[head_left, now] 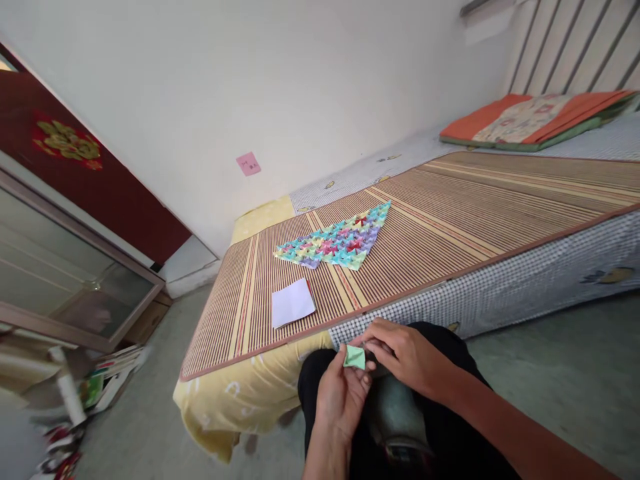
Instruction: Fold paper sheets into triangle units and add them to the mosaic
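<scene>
Over my lap, my left hand pinches a small, folded, light green paper square between thumb and fingers. From the right, my right hand reaches in with fingers curled together at the square's upper right edge. Whether those fingertips grip the paper or only touch it, I cannot tell. On the bed mat ahead lies a stack of pale square paper sheets. Beyond the stack rests a multicoloured piece made of many folded paper units, in blue, yellow, pink, purple and red.
A striped bamboo mat covers the bed, and a yellow cloth hangs at its near left corner. Folded orange bedding lies at the far right. A pink note is on the wall. A glass-panelled cabinet stands left.
</scene>
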Motion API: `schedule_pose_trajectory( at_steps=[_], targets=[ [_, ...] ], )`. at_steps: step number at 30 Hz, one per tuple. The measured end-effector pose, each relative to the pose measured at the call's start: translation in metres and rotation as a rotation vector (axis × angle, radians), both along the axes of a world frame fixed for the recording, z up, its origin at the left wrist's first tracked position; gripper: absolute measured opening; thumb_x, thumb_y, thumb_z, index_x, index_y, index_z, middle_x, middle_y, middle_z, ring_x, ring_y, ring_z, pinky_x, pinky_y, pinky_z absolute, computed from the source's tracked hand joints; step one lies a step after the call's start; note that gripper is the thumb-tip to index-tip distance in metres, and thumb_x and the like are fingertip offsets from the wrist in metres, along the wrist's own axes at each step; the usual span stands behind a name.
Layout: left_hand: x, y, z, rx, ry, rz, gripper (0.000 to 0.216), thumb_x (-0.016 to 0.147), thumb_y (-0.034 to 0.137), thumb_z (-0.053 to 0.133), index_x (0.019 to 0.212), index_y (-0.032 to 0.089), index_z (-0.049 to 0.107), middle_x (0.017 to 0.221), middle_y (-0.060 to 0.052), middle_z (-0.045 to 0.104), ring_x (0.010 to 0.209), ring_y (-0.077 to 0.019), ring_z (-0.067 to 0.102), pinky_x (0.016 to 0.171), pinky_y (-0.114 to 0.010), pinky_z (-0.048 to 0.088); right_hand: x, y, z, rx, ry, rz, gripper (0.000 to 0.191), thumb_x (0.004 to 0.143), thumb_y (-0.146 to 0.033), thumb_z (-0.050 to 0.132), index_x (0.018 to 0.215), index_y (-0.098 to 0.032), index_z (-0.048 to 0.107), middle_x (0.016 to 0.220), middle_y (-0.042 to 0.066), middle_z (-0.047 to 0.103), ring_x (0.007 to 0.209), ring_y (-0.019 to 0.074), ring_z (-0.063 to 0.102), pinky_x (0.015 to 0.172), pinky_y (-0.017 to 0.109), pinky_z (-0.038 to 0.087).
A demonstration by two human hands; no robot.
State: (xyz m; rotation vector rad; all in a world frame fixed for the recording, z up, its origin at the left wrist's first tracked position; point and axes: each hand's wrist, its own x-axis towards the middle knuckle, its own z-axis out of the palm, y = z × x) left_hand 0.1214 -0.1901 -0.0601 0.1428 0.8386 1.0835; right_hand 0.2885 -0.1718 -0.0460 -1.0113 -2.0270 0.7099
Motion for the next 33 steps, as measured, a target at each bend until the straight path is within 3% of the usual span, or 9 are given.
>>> schedule_pose_trajectory(
  at_steps=[9, 13, 16, 19, 22, 24, 27, 30, 33],
  targets=[
    [-0.001, -0.001, -0.007, 0.019, 0.054, -0.007, 0.03, 0.103, 0.026, 0.05, 0.09, 0.007, 0.069, 0.074, -0.008, 0.072, 0.053, -0.0128, 0.066, 0.046, -0.02, 0.046, -0.004, 0.001, 0.002, 0.155, -0.312, 0.15, 0.02, 0.094, -0.008, 0.052, 0.091, -0.019, 0.069, 0.095, 0.005, 0.063, 0.085, 0.018, 0.063, 0.076, 0.028, 0.048],
    [-0.005, 0.0, -0.014, 0.051, 0.13, -0.001, 0.024, 0.095, 0.03, 0.065, 0.088, 0.008, 0.07, 0.071, -0.007, 0.071, 0.045, -0.011, 0.06, 0.046, -0.021, 0.045, -0.008, 0.005, 0.0, 0.194, -0.388, 0.171, 0.022, 0.098, -0.012, 0.05, 0.087, -0.02, 0.067, 0.09, 0.004, 0.063, 0.08, 0.0176, 0.061, 0.071, 0.028, 0.045],
    [-0.019, 0.0, -0.024, 0.115, 0.237, 0.042, 0.035, 0.086, 0.043, 0.075, 0.087, 0.008, 0.071, 0.07, -0.009, 0.072, 0.043, -0.0134, 0.06, 0.038, -0.02, 0.031, -0.005, 0.019, 0.004, 0.205, -0.382, 0.154, 0.023, 0.098, -0.009, 0.049, 0.085, -0.019, 0.065, 0.087, 0.003, 0.064, 0.079, 0.0172, 0.062, 0.07, 0.027, 0.045],
    [-0.039, -0.003, -0.04, 0.33, 0.74, 0.24, 0.036, 0.084, 0.045, 0.076, 0.099, 0.012, 0.076, 0.087, -0.011, 0.077, 0.059, -0.0158, 0.062, 0.05, -0.023, 0.041, -0.003, 0.051, 0.009, 0.256, -0.423, 0.07, 0.024, 0.096, -0.004, 0.05, 0.086, -0.017, 0.066, 0.086, 0.003, 0.067, 0.081, 0.0171, 0.062, 0.072, 0.027, 0.045],
    [-0.05, -0.007, -0.063, 0.439, 1.115, 0.303, 0.023, 0.084, 0.037, 0.077, 0.098, 0.02, 0.078, 0.093, -0.009, 0.075, 0.084, -0.0248, 0.064, 0.083, -0.032, 0.049, -0.006, 0.097, 0.011, 0.287, -0.467, 0.029, 0.023, 0.096, -0.003, 0.051, 0.088, -0.016, 0.068, 0.085, 0.005, 0.068, 0.082, 0.019, 0.062, 0.075, 0.03, 0.046],
    [-0.049, -0.008, -0.079, 0.538, 1.197, 0.364, 0.014, 0.082, 0.029, 0.078, 0.094, 0.021, 0.079, 0.096, -0.011, 0.073, 0.098, -0.0296, 0.062, 0.097, -0.036, 0.043, -0.013, 0.132, 0.009, 0.302, -0.507, 0.017, 0.019, 0.096, -0.004, 0.054, 0.089, -0.014, 0.069, 0.089, 0.006, 0.069, 0.088, 0.02, 0.063, 0.081, 0.033, 0.049],
    [-0.043, -0.003, -0.094, 0.604, 1.239, 0.38, 0.009, 0.083, 0.022, 0.075, 0.09, 0.024, 0.08, 0.086, -0.012, 0.069, 0.092, -0.0313, 0.057, 0.097, -0.038, 0.038, -0.029, 0.183, 0.003, 0.308, -0.583, -0.015, 0.009, 0.098, -0.016, 0.061, 0.095, -0.013, 0.07, 0.097, 0.007, 0.07, 0.096, 0.022, 0.066, 0.088, 0.04, 0.053],
    [-0.042, 0.004, -0.1, 0.599, 1.25, 0.368, 0.011, 0.085, 0.019, 0.071, 0.087, 0.025, 0.081, 0.082, -0.012, 0.067, 0.087, -0.0318, 0.056, 0.092, -0.038, 0.038, -0.045, 0.224, -0.005, 0.311, -0.651, -0.026, 0.028, 0.099, -0.032, 0.065, 0.121, -0.015, 0.065, 0.122, 0.009, 0.067, 0.104, 0.0235, 0.068, 0.09, 0.045, 0.058],
    [-0.045, 0.01, -0.104, 0.596, 1.251, 0.36, 0.012, 0.085, 0.019, 0.071, 0.083, 0.027, 0.08, 0.079, -0.012, 0.067, 0.085, -0.032, 0.056, 0.09, -0.038, 0.038, -0.056, 0.252, -0.015, 0.316, -0.705, -0.033, 0.032, 0.099, -0.032, 0.064, 0.127, -0.016, 0.062, 0.127, 0.01, 0.065, 0.107, 0.0246, 0.067, 0.09, 0.046, 0.058]
  ],
)
